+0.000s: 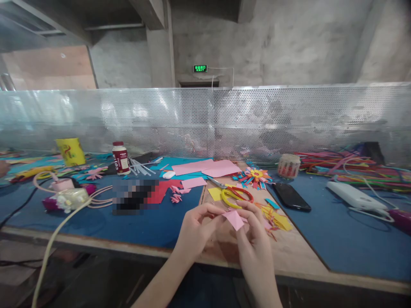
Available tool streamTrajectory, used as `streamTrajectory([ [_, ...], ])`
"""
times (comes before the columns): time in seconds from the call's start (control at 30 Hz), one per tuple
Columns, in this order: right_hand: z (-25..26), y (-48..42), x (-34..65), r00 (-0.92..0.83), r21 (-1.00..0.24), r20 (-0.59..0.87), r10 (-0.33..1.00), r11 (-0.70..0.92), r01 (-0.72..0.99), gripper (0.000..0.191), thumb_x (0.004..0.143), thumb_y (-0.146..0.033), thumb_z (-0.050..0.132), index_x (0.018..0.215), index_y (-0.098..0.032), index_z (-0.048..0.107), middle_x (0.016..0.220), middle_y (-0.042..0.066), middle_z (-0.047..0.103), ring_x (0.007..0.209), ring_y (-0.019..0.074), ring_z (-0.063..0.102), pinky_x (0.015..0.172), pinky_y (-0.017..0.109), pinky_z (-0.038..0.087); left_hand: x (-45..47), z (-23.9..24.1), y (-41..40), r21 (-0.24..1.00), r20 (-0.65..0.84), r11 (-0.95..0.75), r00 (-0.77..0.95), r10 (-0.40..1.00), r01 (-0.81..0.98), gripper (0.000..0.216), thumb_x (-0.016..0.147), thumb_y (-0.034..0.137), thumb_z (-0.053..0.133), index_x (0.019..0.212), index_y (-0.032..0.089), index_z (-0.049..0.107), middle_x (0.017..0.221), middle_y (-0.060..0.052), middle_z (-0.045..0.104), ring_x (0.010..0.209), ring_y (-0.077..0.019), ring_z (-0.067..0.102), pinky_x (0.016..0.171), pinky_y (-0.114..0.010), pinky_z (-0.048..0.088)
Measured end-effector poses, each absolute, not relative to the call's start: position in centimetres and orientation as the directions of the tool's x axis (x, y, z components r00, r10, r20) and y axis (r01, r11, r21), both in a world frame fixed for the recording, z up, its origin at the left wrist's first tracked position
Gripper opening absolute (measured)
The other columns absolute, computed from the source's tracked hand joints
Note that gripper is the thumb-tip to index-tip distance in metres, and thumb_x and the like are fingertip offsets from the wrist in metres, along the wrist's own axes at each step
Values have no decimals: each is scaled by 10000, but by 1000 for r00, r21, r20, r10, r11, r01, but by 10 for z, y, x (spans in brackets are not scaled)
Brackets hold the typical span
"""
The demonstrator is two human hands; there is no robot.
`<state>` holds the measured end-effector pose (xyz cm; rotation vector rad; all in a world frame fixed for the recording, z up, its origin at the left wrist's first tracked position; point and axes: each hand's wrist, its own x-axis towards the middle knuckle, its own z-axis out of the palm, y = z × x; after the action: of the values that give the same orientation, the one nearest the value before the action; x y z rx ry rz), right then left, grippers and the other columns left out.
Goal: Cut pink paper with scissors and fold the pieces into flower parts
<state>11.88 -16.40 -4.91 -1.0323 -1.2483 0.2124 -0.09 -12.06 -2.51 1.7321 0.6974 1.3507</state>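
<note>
A small folded piece of pink paper (pixel 235 220) is pinched between my two hands above the bare wooden strip of the table. My left hand (pixel 201 226) grips its left corner with thumb and forefinger. On the other side, my right hand (pixel 255 233) holds it with the thumb below and fingers behind. Just beyond my fingers lie scissors (pixel 231 197) with yellow and red handles, blades pointing away to the left. Yellow paper scraps (pixel 282 221) are scattered right of my right hand. Several small folded pink paper pieces (pixel 176 194) rest on the blue surface to the left.
Pink sheets (pixel 221 167) lie over blue paper at the back, beside a layered paper flower (pixel 254 175). A phone (pixel 291 196), a jar (pixel 288 167) and a white power strip (pixel 356 200) stand right. Leftward are a bottle (pixel 120 159), yellow roll (pixel 70 152) and cables (pixel 59 231).
</note>
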Motion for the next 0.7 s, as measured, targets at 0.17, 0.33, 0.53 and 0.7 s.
streamTrajectory([
  [0.17, -50, -160, 116, 333, -757, 647, 686, 529, 384, 158, 825, -280, 460, 869, -206, 593, 1103, 86, 503, 1089, 231, 439, 933, 426, 338, -2, -26, -118, 906, 423, -412, 244, 873, -97, 95, 685, 246, 654, 721, 159, 647, 761, -34, 677, 744, -174, 620, 678, -251, 478],
  [0.33, -50, -159, 120, 328, -807, 588, 739, 506, 306, 173, 814, -314, 497, 856, -196, 617, 1080, 86, 523, 1080, 238, 448, 941, 413, 347, 0, -26, -118, 911, 405, -410, 299, 864, -51, 119, 706, 255, 640, 757, 148, 630, 781, -37, 665, 734, -157, 607, 679, -243, 471],
  [0.53, -46, -155, 122, 259, -892, 452, 854, 442, 98, 253, 793, -386, 522, 775, -167, 646, 960, 73, 568, 926, 216, 549, 784, 319, 460, -1, -26, -118, 919, 384, -392, 303, 872, -36, 169, 719, 291, 627, 798, 143, 641, 799, -56, 670, 752, -176, 615, 686, -266, 477],
  [0.7, -54, -145, 119, 317, -858, 514, 797, 470, 208, 186, 726, -366, 606, 727, -189, 664, 923, 67, 582, 912, 220, 556, 778, 322, 465, -3, -29, -111, 924, 372, -383, 206, 905, 14, 202, 752, 318, 581, 822, 135, 632, 843, -70, 670, 801, -184, 614, 741, -283, 465],
])
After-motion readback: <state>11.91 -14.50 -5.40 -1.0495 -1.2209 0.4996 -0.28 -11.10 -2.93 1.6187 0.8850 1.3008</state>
